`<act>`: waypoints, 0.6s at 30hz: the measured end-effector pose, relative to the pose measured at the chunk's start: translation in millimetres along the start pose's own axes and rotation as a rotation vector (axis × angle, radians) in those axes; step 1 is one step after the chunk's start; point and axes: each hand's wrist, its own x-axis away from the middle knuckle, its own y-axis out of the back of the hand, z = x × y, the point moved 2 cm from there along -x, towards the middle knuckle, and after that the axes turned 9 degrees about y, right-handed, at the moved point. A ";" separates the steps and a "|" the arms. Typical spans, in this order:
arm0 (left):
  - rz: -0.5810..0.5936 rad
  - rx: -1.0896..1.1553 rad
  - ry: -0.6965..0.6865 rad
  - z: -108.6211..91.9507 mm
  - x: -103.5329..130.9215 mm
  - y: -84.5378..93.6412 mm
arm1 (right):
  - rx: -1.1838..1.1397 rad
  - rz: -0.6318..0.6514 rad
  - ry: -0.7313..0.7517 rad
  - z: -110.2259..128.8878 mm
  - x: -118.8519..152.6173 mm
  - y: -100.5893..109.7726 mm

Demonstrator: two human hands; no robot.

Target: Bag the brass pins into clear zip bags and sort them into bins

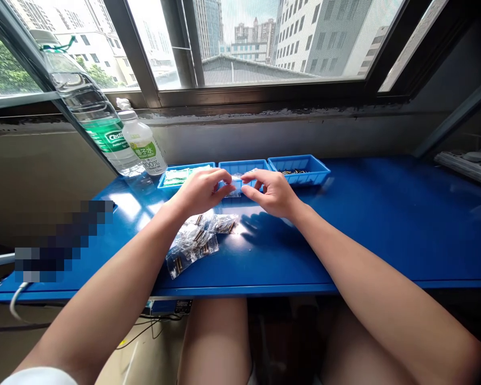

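Both hands are raised over the blue table, close together in front of the middle blue bin (244,165). A small clear plastic bag (234,192) hangs between them. My left hand (204,188) pinches the bag's left side between thumb and fingers. My right hand (273,192) is at its right side, thumb and index finger curved towards the bag; whether they grip it is too small to tell. Below my left hand lies a pile of clear bags (196,238) with small brownish metal-looking pieces inside.
The left bin (170,176) holds green and white packets; the right bin (320,170) holds small dark and brass-coloured pieces. A large water bottle (100,120) and a smaller bottle (144,147) stand at the back left. A power strip (471,166) is at the far right.
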 end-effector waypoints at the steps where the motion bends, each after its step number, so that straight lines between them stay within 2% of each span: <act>1: -0.013 -0.005 0.011 -0.1 0.3 -0.5 | -0.031 0.022 0.016 1.4 0.0 -0.9; 4: -0.036 0.008 0.028 -1.0 1.4 -3.8 | -0.063 0.067 0.067 3.0 0.7 -4.7; 10: 0.006 0.053 -0.009 -2.9 2.5 -10.6 | -0.066 0.110 0.096 -1.9 2.0 -9.8; 14: 0.010 0.100 0.014 -3.9 1.8 -7.1 | -0.032 0.074 0.090 -5.1 1.6 -8.5; 18: -0.015 0.216 0.068 -3.5 1.6 -8.4 | -0.074 -0.017 0.065 -3.5 2.6 -7.6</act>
